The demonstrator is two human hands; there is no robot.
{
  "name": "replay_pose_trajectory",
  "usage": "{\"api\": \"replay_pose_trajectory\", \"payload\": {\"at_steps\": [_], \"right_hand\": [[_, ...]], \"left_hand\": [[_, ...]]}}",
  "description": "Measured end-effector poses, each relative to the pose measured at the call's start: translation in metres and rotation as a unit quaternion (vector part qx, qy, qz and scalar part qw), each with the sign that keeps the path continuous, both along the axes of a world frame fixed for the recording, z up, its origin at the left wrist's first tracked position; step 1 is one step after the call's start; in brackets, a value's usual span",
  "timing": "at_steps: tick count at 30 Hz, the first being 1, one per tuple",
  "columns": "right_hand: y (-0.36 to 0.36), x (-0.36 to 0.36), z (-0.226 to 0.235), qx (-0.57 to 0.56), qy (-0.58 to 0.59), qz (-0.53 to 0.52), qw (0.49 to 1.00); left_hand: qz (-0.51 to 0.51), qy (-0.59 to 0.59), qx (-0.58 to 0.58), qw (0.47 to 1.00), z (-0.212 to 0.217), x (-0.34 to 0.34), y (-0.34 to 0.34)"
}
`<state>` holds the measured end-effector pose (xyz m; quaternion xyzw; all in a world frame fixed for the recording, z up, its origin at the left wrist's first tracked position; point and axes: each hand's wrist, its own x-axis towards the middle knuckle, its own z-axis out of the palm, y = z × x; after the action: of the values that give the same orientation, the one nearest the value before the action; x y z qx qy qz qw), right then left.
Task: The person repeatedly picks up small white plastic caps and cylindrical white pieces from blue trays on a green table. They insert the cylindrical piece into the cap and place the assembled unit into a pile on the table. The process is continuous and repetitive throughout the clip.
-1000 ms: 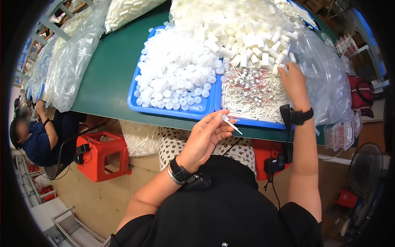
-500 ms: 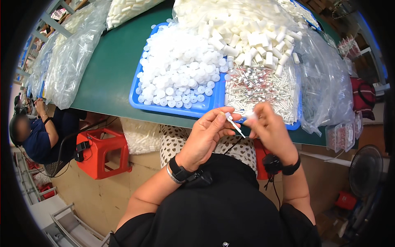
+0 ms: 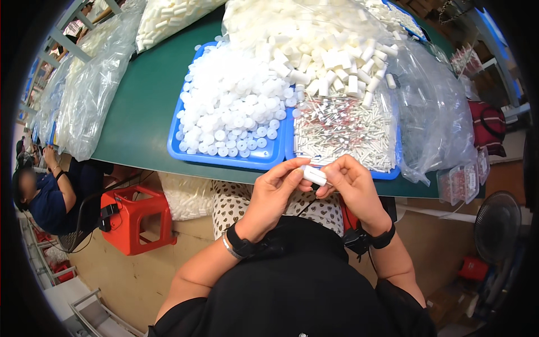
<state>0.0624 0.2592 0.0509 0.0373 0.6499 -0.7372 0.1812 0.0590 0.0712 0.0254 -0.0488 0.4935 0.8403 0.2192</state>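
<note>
Close to the table's front edge, my two hands meet around a short white cylinder [image 3: 315, 176]. With thumb and index finger, my left hand [image 3: 268, 196] pinches its left end. My right hand [image 3: 355, 188] has its fingertips closed at the right end. The thin white rod seen earlier is hidden now. Just beyond my hands, a blue tray [image 3: 224, 161] holds many translucent white discs with centre holes [image 3: 238, 106]. Beside it, another blue tray [image 3: 391, 175] carries small white rods [image 3: 370, 140] and thin parts with red bits [image 3: 337, 121].
A plastic bag spills thick white cylinders [image 3: 331, 67] behind the right tray. Clear plastic [image 3: 432, 112] lies to its right on the green table [image 3: 135, 123]. At left are a red stool [image 3: 135, 219] and a seated person [image 3: 50, 191]. A black fan [image 3: 497, 224] stands at right.
My right hand has come in to my left, bringing the white cylinder. The thin rod in my left hand no longer shows. The view has shifted slightly.
</note>
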Motion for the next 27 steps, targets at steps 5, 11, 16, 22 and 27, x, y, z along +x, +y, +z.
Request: {"api": "replay_pose_trajectory", "payload": {"at_steps": [5, 11, 16, 22, 27], "right_hand": [[0.003, -0.003, 0.009, -0.003, -0.039, 0.051, 0.998], [0.046, -0.043, 0.018, 0.309, 0.186, -0.023, 0.933], [0.124, -0.123, -0.001, 0.715, 0.249, -0.084, 0.648], [0.123, -0.137, -0.008, 0.722, 0.183, -0.087, 0.661], [0.087, -0.086, 0.027, 0.512, 0.273, -0.080, 0.810]], "left_hand": [[-0.064, -0.021, 0.040, 0.997, -0.006, -0.002, -0.002], [-0.071, 0.002, 0.036, 0.997, 0.000, 0.001, 0.002], [-0.122, -0.032, 0.125, 0.984, 0.000, 0.004, 0.004], [-0.148, -0.013, 0.074, 0.986, -0.001, 0.006, -0.003], [-0.088, -0.066, 0.120, 0.987, -0.003, 0.001, -0.007]]}}
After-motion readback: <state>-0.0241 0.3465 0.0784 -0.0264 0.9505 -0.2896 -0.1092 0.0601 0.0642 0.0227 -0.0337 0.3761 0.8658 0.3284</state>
